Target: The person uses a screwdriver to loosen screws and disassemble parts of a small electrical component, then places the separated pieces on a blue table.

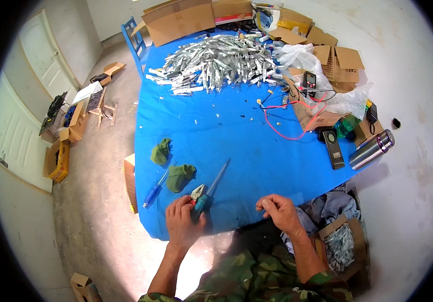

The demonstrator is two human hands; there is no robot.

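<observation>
My left hand (182, 224) is closed over the red handles of a pair of pliers (197, 192) near the front edge of the blue-covered table; my fingers hide most of the handles. Right beside them lies a screwdriver (218, 176) with a teal handle, its shaft pointing away to the right, and my thumb is close to that handle. To the left rests another screwdriver (152, 195), blue-handled. Two crumpled green cloths (180, 177) are just beyond the tools. My right hand (280, 212) hovers near the front edge, fingers curled in; whatever they may hold cannot be made out.
A large heap of silvery, strip-like pieces (221, 63) covers the far table. At the right are a meter (309, 79) with red and black leads, a black handheld device (333, 150) and a steel flask (372, 150). Below sits a carton of scraps (340, 246).
</observation>
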